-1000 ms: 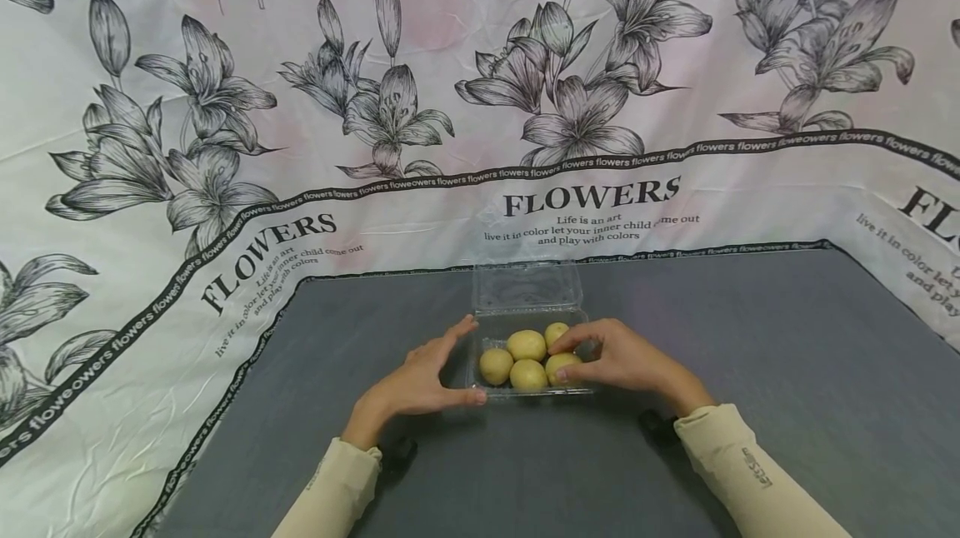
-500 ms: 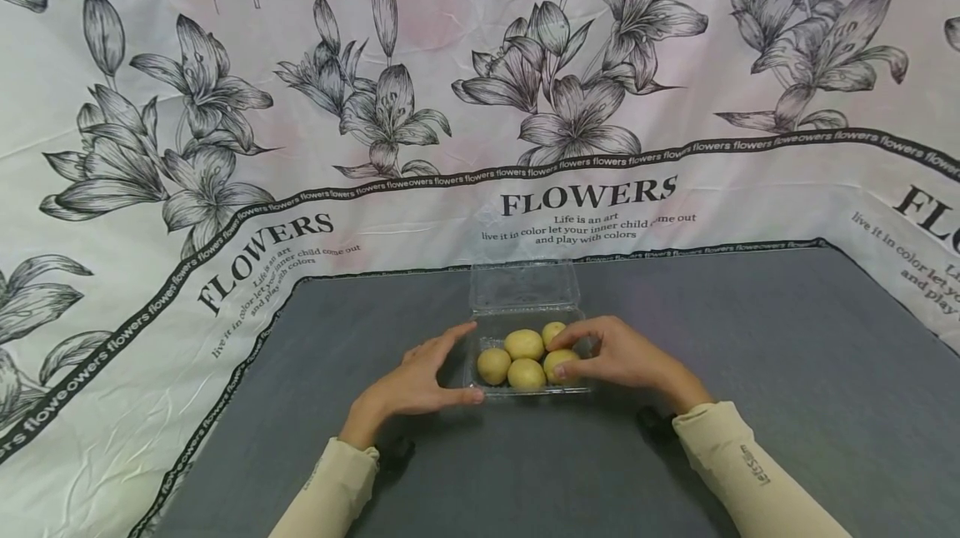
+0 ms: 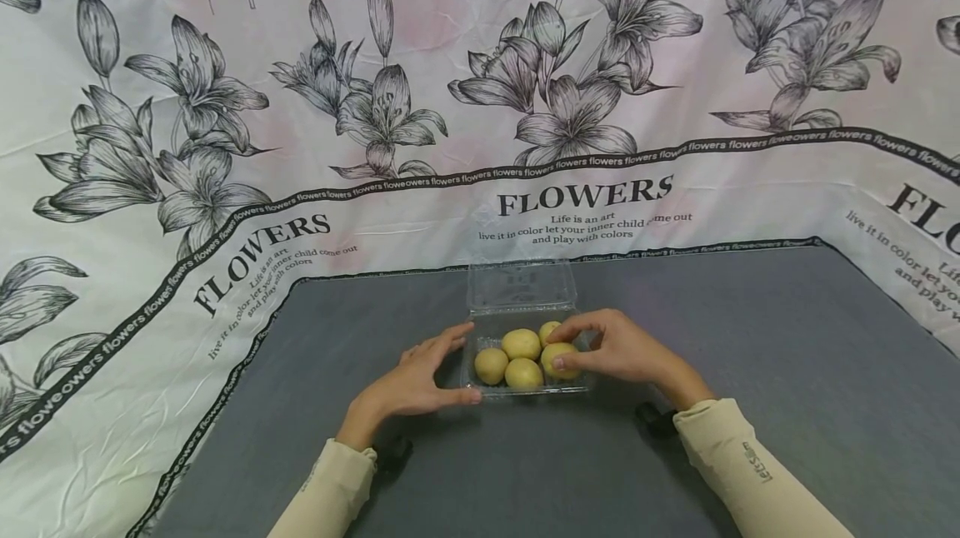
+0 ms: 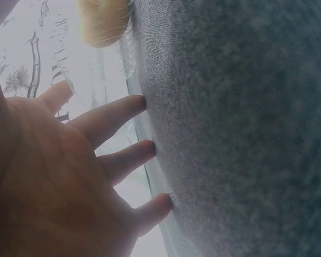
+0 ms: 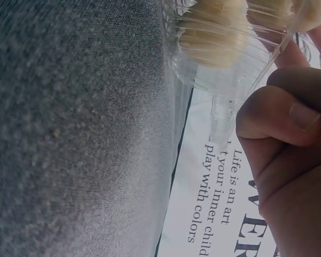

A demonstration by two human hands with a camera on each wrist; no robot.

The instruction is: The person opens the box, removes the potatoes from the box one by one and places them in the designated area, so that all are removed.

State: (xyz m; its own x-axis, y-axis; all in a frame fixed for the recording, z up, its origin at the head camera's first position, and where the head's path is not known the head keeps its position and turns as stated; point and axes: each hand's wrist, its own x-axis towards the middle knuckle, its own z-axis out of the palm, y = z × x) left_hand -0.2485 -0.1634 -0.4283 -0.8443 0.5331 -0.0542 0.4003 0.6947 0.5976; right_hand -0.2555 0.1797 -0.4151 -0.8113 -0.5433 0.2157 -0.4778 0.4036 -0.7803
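Note:
A clear plastic clamshell box (image 3: 495,391) stands on the grey table with its lid (image 3: 521,286) tipped back. Several round yellow potatoes (image 3: 524,375) lie inside it. My right hand (image 3: 626,351) reaches over the box's right side and pinches the front-right potato (image 3: 558,359) between thumb and fingers. Behind that one, another potato (image 3: 548,331) is partly covered by my fingers. My left hand (image 3: 416,380) lies spread at the box's left side, thumb by the front-left corner. In the left wrist view its fingers (image 4: 115,118) are apart and hold nothing.
Grey cloth (image 3: 712,313) covers the table around the box. A white flower-printed curtain (image 3: 420,226) hangs behind the table's far edge and along both sides. Dark straps or devices (image 3: 655,420) sit under my wrists.
My right hand has risen slightly, and the front-right potato has come up a little with it. The left hand stays at the box's left side. The head view has shifted slightly.

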